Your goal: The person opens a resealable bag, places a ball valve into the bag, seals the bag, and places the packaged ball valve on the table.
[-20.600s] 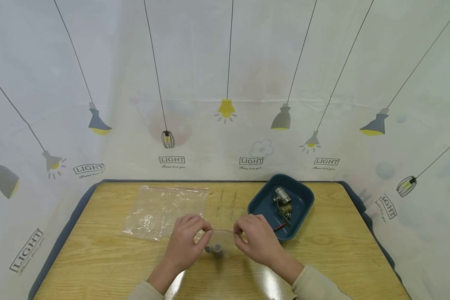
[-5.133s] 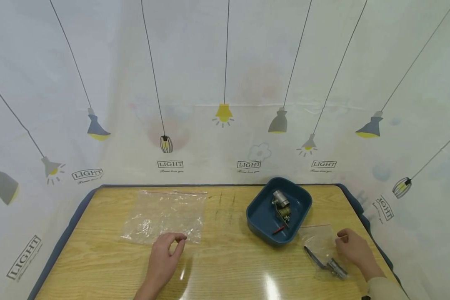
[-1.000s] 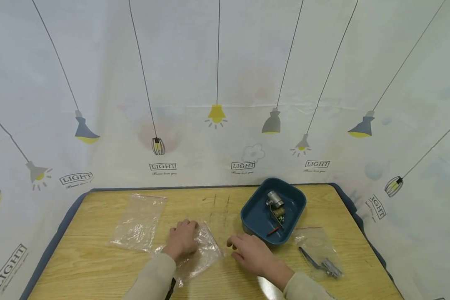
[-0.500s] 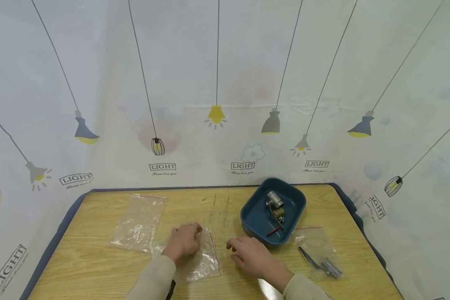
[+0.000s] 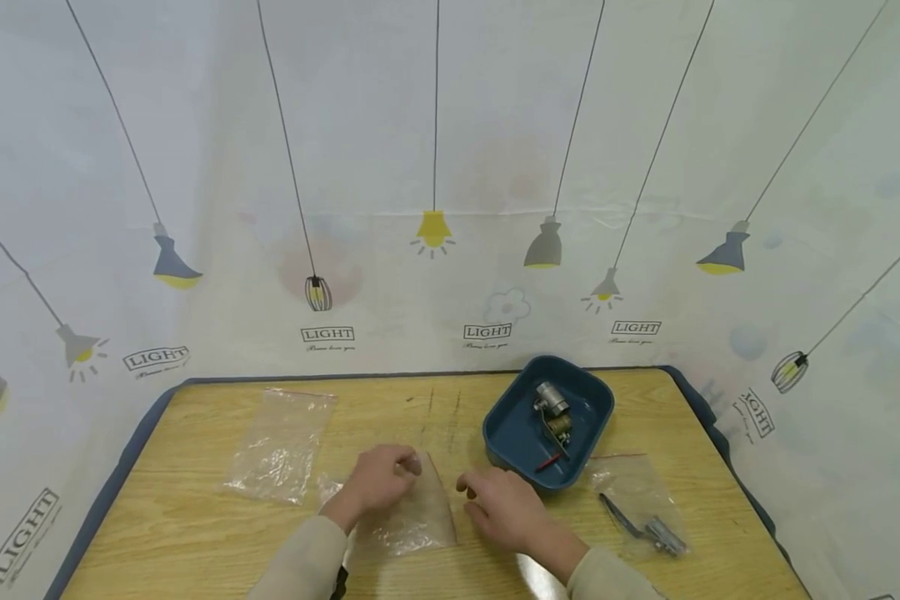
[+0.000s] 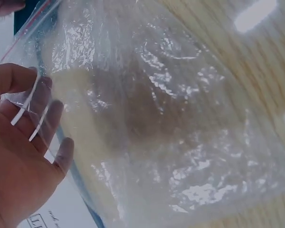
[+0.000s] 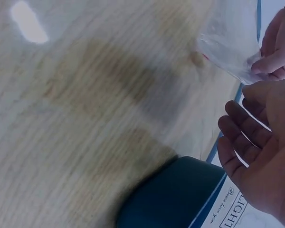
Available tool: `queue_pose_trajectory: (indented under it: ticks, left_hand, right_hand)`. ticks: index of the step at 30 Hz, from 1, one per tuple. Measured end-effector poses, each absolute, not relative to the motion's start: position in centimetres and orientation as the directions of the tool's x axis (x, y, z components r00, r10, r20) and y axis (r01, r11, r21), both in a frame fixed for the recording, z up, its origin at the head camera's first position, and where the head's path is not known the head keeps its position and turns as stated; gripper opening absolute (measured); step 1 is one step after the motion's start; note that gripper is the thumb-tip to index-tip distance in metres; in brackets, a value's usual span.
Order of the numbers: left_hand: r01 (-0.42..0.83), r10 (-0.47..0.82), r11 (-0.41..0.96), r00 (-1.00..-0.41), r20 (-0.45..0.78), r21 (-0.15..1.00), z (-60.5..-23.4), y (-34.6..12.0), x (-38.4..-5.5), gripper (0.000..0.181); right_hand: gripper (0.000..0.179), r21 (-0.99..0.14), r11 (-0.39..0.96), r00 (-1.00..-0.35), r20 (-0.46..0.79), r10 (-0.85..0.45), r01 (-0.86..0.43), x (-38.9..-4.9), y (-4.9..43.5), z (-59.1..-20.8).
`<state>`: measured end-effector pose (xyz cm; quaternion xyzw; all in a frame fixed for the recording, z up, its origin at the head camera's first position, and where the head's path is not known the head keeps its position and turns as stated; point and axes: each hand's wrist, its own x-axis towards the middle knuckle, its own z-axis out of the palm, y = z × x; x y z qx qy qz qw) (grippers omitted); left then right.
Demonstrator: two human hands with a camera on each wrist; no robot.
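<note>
Left hand (image 5: 378, 481): thumb and fingers pinch the far corner of a clear zip bag (image 5: 416, 521), which slopes up from the table (image 5: 202, 467) at the hand's four to five o'clock, red-striped edge toward the right hand. Right hand (image 5: 506, 510): fingers loosely bent, thumb apart, holding nothing, just beside that edge. Cannot tell whether the bag's mouth is parted.

Surroundings: second flat zip bag (image 5: 277, 450) at the left hand's ten o'clock. Blue tray (image 5: 508, 425) at the right hand's one o'clock, near it, bearing a silver fitting (image 5: 552, 398) and a brass-coloured fitting (image 5: 558, 426). At three o'clock, a bagged lever-handled fitting (image 5: 663, 536), probably a ball valve.

Risks, as judged: clinging film could keep the mouth sealed if the pinch takes both layers; a one-corner grip on slick plastic could slip; a wide right-hand sweep toward one o'clock could knock the tray.
</note>
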<state>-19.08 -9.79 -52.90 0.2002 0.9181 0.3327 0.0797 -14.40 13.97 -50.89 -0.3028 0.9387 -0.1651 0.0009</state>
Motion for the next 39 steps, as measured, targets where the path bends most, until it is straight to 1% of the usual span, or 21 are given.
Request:
queue_pose_trajectory:
  ticks: [2,6,10,13,21,24,29,39]
  left_hand:
    - [0.344,0.441,0.681,-0.898,0.013,0.646,-52.6,-9.7,-18.8,0.013]
    - [0.438,0.479,0.656,-0.871,0.109,0.614,-52.0,-9.4,-18.3,0.014]
    - [0.517,0.509,0.631,-0.839,0.195,0.579,-51.7,-9.1,-17.7,0.018]
    - [0.549,0.525,0.623,-0.822,0.223,0.557,-51.6,-8.8,-17.2,0.02]
    - [0.541,0.533,0.624,-0.822,0.2,0.564,-51.1,-8.4,-16.5,0.022]
    - [0.537,0.534,0.636,-0.825,0.187,0.553,-51.0,-8.3,-16.3,0.022]
    - [0.533,0.534,0.645,-0.827,0.175,0.548,-50.8,-8.1,-16.2,0.021]
    - [0.502,0.516,0.635,-0.841,0.161,0.587,-51.0,-7.9,-16.3,0.022]
  right_hand:
    - [0.016,-0.341,0.771,-0.837,0.102,-0.538,-0.538,-14.6,13.9,-50.8]
    - [0.013,-0.413,0.771,-0.866,0.103,-0.49,-0.486,-14.9,13.9,-50.2]
    - [0.009,-0.468,0.744,-0.872,0.139,-0.47,-0.476,-14.9,13.8,-49.5]
    - [0.01,-0.5,0.72,-0.87,0.168,-0.464,-0.481,-14.8,13.7,-49.2]
    - [0.017,-0.568,0.671,-0.864,0.164,-0.476,-0.477,-14.5,13.4,-48.9]
    - [0.017,-0.568,0.663,-0.858,0.175,-0.482,-0.488,-14.5,13.3,-48.9]
    - [0.013,-0.558,0.656,-0.849,0.195,-0.492,-0.508,-14.5,13.3,-49.0]
    - [0.011,-0.605,0.641,-0.85,0.12,-0.513,-0.472,-14.7,13.3,-49.3]
